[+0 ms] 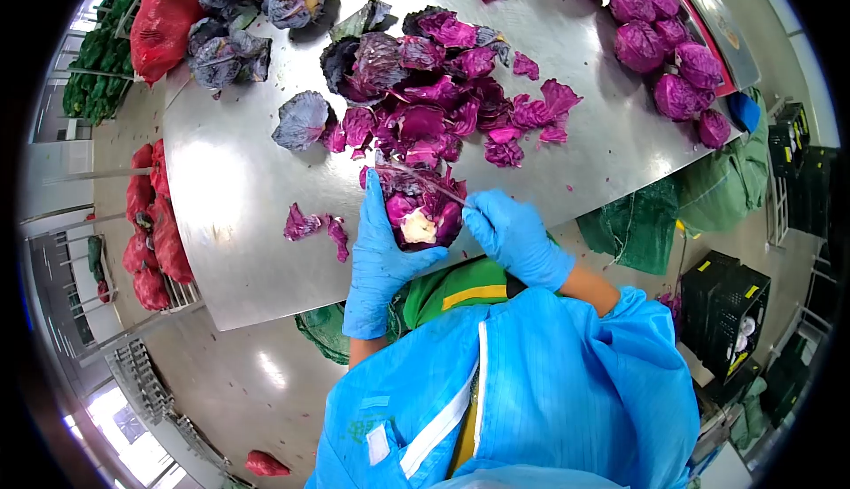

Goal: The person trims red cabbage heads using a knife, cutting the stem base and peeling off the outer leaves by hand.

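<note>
At the far left corner of the table (248, 250) is a red sack (164, 24), with green sacks (99, 86) farther left. Left of the table are piled sacks (161, 241), and a red bag (266, 463) lies on the floor (226, 365) off its near left corner. Right of the table, black crates (721, 298) stand near a green bag (730, 192).

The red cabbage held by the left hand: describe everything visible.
The red cabbage is a roundish, deep purple head, its leaves ragged on the far side. Its pale, cut-looking stem end faces the camera. It is at the near edge of the metal table, beside loose leaves. The left hand cups its left and near sides; a thin blade in the right hand crosses its far side, contact unclear.
</note>
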Motion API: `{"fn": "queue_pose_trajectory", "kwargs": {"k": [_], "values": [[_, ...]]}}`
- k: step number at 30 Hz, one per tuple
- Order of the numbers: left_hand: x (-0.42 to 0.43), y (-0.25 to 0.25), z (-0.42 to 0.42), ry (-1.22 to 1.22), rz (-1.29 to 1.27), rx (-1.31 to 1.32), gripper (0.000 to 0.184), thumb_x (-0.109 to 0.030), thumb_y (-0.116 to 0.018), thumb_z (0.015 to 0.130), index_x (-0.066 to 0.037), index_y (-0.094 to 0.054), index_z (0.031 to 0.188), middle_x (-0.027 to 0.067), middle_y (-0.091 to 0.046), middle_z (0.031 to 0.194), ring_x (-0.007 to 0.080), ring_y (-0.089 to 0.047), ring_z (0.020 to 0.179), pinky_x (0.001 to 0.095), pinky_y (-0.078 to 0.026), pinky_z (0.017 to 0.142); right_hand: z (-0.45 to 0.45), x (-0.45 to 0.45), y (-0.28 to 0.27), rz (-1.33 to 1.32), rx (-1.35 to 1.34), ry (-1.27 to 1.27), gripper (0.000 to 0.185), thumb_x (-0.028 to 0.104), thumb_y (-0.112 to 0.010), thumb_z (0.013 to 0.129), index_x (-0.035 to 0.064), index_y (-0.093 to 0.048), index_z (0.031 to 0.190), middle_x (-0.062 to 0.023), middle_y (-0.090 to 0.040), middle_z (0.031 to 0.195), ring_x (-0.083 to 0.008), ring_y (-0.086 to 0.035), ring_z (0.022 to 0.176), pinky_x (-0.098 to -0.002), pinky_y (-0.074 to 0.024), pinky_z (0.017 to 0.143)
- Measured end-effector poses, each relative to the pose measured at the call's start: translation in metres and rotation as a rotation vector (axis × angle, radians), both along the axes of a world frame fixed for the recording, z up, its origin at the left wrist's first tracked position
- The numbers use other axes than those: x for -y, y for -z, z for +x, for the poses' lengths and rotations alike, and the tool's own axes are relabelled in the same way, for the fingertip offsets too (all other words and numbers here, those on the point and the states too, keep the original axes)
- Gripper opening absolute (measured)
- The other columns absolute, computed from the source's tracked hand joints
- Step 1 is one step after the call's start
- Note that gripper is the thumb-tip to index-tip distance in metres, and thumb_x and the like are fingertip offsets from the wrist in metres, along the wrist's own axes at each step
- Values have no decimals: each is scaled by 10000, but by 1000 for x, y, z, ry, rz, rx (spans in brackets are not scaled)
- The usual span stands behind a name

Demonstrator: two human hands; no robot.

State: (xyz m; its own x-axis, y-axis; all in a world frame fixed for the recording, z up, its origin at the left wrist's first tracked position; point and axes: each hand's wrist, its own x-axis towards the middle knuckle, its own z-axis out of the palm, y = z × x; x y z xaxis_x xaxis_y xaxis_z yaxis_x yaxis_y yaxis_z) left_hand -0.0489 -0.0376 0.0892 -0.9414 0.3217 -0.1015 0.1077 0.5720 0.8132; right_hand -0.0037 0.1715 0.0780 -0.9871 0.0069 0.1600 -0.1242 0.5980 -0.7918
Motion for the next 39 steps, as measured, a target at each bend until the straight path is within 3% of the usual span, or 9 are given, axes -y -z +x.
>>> {"fn": "queue_pose_trajectory", "kwargs": {"k": [1,4,5,8,15,21,30,36,39], "values": [[-5,-14,-2,-7,-105,-11,1385,-391,-940,426,-9,-139,1489,227,-425,1336,363,-473,1221,432,-417,1017,7,0,2,12,-8,-12,196,270,-569,927,75,-584,938,-148,-594,807,-362,-593,640,-460,-478,553],[-4,16,-3,-77,-126,-97,1305,-388,-949,435,13,-224,1444,219,-441,1326,344,-495,1201,424,-435,1003,16,4,10,94,-32,-12,181,266,-560,925,86,-571,933,-143,-591,798,-349,-594,628,-451,-481,543],[-8,21,-4,-105,49,-106,1232,-396,-948,461,22,-274,1404,203,-451,1323,317,-496,1201,410,-441,1005,17,6,11,90,-44,-4,179,266,-559,924,87,-570,935,-141,-590,796,-345,-595,626,-450,-483,543],[-19,9,-5,-133,176,40,1258,-387,-951,459,23,-252,1421,195,-439,1344,291,-483,1216,394,-429,1023,15,8,14,105,-43,15,181,268,-557,923,88,-564,937,-133,-584,781,-332,-598,616,-446,-485,536],[-23,24,-6,-129,178,-50,1261,-378,-953,465,35,-250,1427,200,-431,1361,281,-501,1201,384,-443,1011,4,13,17,257,57,7,201,275,-565,907,84,-516,867,-125,-568,734,-300,-592,541,-419,-480,477],[-21,38,-8,-115,195,-110,1285,-370,-957,464,44,-224,1435,195,-442,1330,283,-505,1186,384,-450,1002,-5,10,14,329,102,-53,211,258,-575,885,70,-485,853,-126,-563,705,-302,-607,574,-417,-493,490],[-29,24,-5,-117,-70,-196,1262,-391,-939,481,52,-240,1433,212,-426,1336,303,-497,1193,389,-448,997,-15,5,13,328,191,-57,190,264,-537,881,82,-499,845,-122,-558,679,-284,-594,508,-415,-493,469],[-37,32,-7,-178,85,-149,1222,-386,-944,469,51,-286,1401,200,-436,1312,293,-501,1177,388,-450,991,-24,-11,22,711,-142,-72,143,217,-586,814,88,-551,865,-98,-579,713,-270,-632,551,-422,-483,440],[-40,31,-9,-234,207,-38,1238,-406,-951,450,58,-293,1390,192,-441,1309,282,-500,1173,385,-452,990,-36,-15,28,715,-151,-56,126,224,-575,836,100,-549,843,-97,-566,704,-260,-621,540,-413,-473,428]]}}
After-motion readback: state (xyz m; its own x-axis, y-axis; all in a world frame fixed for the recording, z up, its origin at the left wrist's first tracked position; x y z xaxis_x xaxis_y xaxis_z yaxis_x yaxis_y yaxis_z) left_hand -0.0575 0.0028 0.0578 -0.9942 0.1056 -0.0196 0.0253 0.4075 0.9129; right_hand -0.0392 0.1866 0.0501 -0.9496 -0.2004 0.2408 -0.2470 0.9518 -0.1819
